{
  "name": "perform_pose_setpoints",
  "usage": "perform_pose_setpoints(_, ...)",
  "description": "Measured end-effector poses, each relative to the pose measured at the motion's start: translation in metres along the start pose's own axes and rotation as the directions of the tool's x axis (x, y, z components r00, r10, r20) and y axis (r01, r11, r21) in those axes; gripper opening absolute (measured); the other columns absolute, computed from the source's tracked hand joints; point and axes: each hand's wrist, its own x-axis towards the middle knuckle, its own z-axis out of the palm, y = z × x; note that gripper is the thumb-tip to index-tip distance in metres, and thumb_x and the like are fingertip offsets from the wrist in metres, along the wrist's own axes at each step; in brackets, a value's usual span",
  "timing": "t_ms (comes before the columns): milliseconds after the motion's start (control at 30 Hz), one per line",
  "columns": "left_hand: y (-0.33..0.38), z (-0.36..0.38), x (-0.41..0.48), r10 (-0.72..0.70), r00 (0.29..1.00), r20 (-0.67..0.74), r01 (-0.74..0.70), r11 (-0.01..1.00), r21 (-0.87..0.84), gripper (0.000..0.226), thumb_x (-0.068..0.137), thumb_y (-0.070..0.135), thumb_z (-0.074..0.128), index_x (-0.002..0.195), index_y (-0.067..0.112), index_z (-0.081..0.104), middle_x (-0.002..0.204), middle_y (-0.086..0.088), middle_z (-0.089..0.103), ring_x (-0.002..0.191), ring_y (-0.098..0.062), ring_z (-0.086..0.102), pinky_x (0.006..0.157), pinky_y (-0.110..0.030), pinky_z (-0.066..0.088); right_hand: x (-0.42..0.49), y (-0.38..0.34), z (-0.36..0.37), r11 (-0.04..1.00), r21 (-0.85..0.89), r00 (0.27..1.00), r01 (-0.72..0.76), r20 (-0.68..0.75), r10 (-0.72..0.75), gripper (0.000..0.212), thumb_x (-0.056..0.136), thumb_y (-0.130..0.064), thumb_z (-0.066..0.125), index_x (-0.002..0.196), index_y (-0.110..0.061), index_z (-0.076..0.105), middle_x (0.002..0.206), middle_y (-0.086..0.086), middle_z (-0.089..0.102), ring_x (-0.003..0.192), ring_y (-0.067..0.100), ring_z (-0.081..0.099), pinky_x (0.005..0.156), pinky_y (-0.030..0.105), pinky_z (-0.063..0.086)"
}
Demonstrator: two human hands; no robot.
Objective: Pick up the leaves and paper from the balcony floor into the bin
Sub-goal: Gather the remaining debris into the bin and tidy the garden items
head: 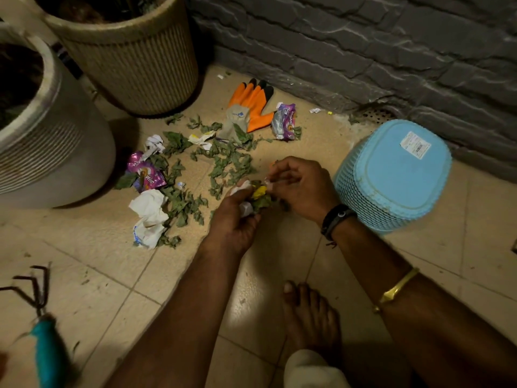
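Observation:
Dry green leaves (pixel 223 163) lie scattered over the tiled balcony floor, mixed with crumpled white paper (pixel 149 217), a purple wrapper (pixel 145 175) and a silver-purple wrapper (pixel 284 121). My left hand (pixel 232 219) grips a bunch of leaves and paper scraps (pixel 258 196), white and yellow bits showing. My right hand (pixel 302 186) is just to the right of it, its fingers pinching a small pale scrap at the bunch. The light blue mesh bin (pixel 391 175) stands upside down at the right, its base with a white label facing up.
Two large ribbed planters (pixel 134 60) (pixel 47 152) stand at the left. An orange and grey glove (pixel 249 107) lies by the dark brick wall (pixel 363 46). A hand rake with a teal handle (pixel 46 340) lies at the lower left. My bare foot (pixel 310 315) rests on the tiles.

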Motion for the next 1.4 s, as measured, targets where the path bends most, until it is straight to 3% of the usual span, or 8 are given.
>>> perform_pose_setpoints(100, 0.006, -0.005, 0.0, 0.011, 1.0, -0.027, -0.012, 0.999, -0.043, 0.037, 0.098, 0.003, 0.054, 0.134, 0.01, 0.057, 0.136, -0.01, 0.061, 0.102, -0.024, 0.065, 0.069, -0.03, 0.06, 0.021, 0.026, -0.01, 0.957, -0.255, 0.986, -0.135, -0.133, 0.104, 0.035, 0.082, -0.008, 0.072, 0.112, -0.027, 0.071, 0.113, -0.006, 0.071, 0.102, 0.01, 0.067, 0.089, 0.031, 0.057)
perform_pose_setpoints(200, 0.009, -0.006, -0.003, 0.011, 1.0, -0.021, -0.013, 0.998, -0.057, 0.036, 0.098, 0.003, 0.054, 0.133, 0.011, 0.058, 0.124, -0.01, 0.066, 0.092, -0.023, 0.067, 0.059, -0.029, 0.06, 0.036, 0.04, -0.014, 0.799, -0.546, 0.944, -0.251, 0.044, 0.326, 0.08, 0.081, -0.018, 0.076, 0.149, -0.037, 0.039, 0.161, 0.008, 0.026, 0.143, 0.036, 0.032, 0.114, 0.043, 0.036)
perform_pose_setpoints(300, 0.009, -0.007, -0.002, 0.006, 1.0, -0.023, -0.006, 0.999, -0.038, 0.035, 0.097, 0.004, 0.056, 0.131, 0.014, 0.059, 0.118, -0.009, 0.069, 0.092, -0.024, 0.068, 0.061, -0.031, 0.061, 0.041, 0.039, -0.009, 0.737, -0.648, 0.891, -0.19, 0.202, 0.406, 0.11, 0.076, -0.029, 0.082, 0.157, -0.046, 0.009, 0.167, 0.004, -0.009, 0.152, 0.037, 0.004, 0.121, 0.053, 0.023)
perform_pose_setpoints(500, 0.007, -0.008, 0.001, 0.019, 1.0, -0.006, -0.019, 1.0, -0.02, 0.04, 0.098, 0.004, 0.055, 0.137, 0.013, 0.055, 0.135, -0.015, 0.06, 0.1, -0.027, 0.065, 0.07, -0.034, 0.062, 0.036, 0.056, 0.014, 0.684, -0.704, 0.96, 0.192, 0.28, 0.018, 0.06, 0.093, -0.014, 0.059, 0.149, -0.032, 0.044, 0.158, 0.005, 0.035, 0.136, 0.039, 0.034, 0.113, 0.042, 0.035)
perform_pose_setpoints(700, 0.002, -0.01, 0.004, 0.015, 1.0, -0.009, -0.015, 1.0, -0.012, 0.04, 0.098, 0.005, 0.055, 0.137, 0.013, 0.056, 0.137, -0.015, 0.06, 0.106, -0.028, 0.064, 0.084, -0.036, 0.058, 0.012, 0.07, 0.018, 0.717, -0.662, 0.975, 0.22, 0.17, -0.142, 0.03, 0.094, -0.02, 0.054, 0.117, -0.022, 0.075, 0.115, 0.01, 0.069, 0.106, 0.033, 0.062, 0.091, 0.039, 0.052)
perform_pose_setpoints(900, 0.003, -0.005, -0.004, 0.012, 1.0, -0.004, -0.012, 1.0, -0.021, 0.04, 0.098, 0.005, 0.055, 0.138, 0.011, 0.054, 0.136, -0.014, 0.06, 0.109, -0.028, 0.063, 0.07, -0.032, 0.062, 0.012, 0.067, 0.002, 0.828, -0.548, 0.989, -0.121, -0.136, 0.055, 0.018, 0.086, -0.007, 0.068, 0.093, -0.017, 0.08, 0.098, 0.007, 0.076, 0.094, 0.026, 0.07, 0.08, 0.026, 0.051)
perform_pose_setpoints(1067, 0.021, 0.014, -0.028, 0.044, 0.999, -0.002, -0.044, 0.996, -0.081, 0.038, 0.098, 0.003, 0.056, 0.135, 0.013, 0.056, 0.125, -0.01, 0.065, 0.096, -0.025, 0.067, 0.068, -0.033, 0.062, 0.029, 0.015, -0.025, 0.917, -0.247, 0.944, -0.312, -0.194, 0.268, 0.014, 0.08, -0.012, 0.081, 0.094, -0.013, 0.081, 0.097, 0.006, 0.077, 0.095, 0.022, 0.069, 0.087, 0.024, 0.052)
perform_pose_setpoints(1400, 0.095, 0.129, -0.217, -0.012, 0.996, -0.089, 0.0, 0.991, -0.132, 0.044, 0.096, 0.007, 0.058, 0.139, 0.005, 0.053, 0.133, -0.017, 0.063, 0.115, -0.032, 0.064, 0.092, -0.042, 0.056, -0.023, -0.21, -0.136, 0.826, 0.134, 0.834, -0.548, 0.015, 0.551, 0.033, 0.07, 0.007, 0.082, 0.07, -0.025, 0.075, 0.087, 0.008, 0.076, 0.087, 0.029, 0.073, 0.083, 0.046, 0.061)
